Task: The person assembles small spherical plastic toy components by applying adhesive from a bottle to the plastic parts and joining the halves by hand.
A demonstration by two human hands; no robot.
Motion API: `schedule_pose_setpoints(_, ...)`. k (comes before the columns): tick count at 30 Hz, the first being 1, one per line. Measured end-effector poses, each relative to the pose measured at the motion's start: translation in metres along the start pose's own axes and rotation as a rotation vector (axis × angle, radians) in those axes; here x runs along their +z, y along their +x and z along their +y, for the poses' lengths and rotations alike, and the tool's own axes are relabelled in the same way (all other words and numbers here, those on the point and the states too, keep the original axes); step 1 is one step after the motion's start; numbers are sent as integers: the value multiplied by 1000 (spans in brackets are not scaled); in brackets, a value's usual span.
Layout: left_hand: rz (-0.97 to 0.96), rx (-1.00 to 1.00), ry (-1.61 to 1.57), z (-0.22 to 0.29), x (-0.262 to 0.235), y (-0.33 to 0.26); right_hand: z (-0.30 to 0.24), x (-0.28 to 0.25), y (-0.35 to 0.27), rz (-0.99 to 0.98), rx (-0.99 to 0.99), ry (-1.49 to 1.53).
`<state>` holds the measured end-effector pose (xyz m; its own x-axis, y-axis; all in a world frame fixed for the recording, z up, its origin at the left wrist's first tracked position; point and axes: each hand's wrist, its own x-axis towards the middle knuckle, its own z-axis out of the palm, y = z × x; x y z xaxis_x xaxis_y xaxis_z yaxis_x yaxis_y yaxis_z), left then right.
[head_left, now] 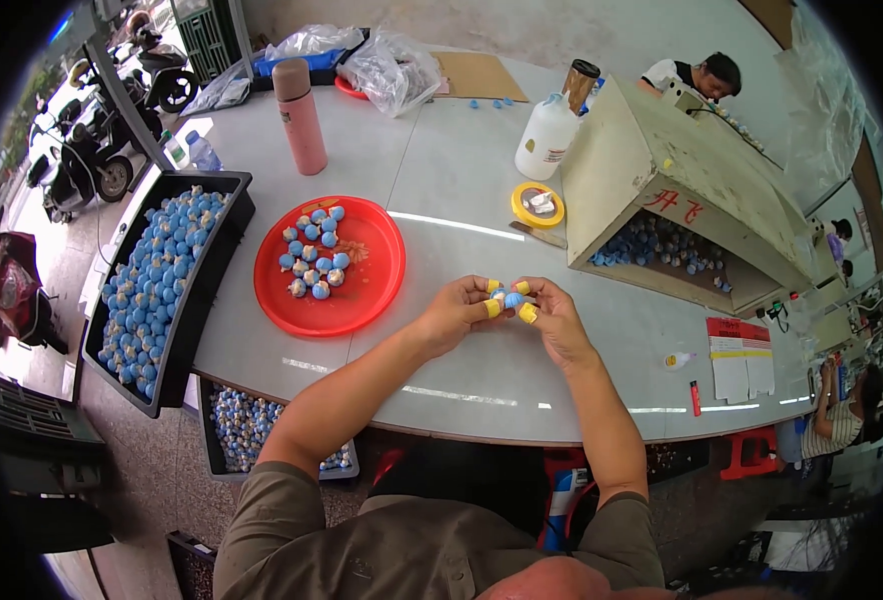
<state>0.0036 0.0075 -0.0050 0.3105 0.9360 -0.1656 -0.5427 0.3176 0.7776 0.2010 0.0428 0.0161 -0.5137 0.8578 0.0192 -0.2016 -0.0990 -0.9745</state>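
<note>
Both hands — left hand (465, 308) and right hand (550, 312), fingertips taped yellow — are pinching one small blue ball (511, 299), while the red plate (367, 290) is holding more blue balls — the black tray (194, 305) many.

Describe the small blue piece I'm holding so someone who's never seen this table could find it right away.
Start at the big round red plate in the middle of the grey table, then look just right of it, where the left hand and right hand meet. The small blue piece is pinched between yellow-capped fingertips. Unlike the blue pieces heaped on the plate, it is alone and off the table.
</note>
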Motion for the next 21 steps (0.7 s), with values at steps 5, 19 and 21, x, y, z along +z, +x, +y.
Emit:
schedule_pose_setpoints(5,-2,-27,-13,-6,-2,0,13,-1,0,26,46,-41)
schedule_pose_setpoints(19,66,53,118,-16,-4,6,26,4,-3,150,-291,-631)
schedule_pose_setpoints(21,82,-30,-42,-11,-3,5,28,-1,-1,143,-287,-604)
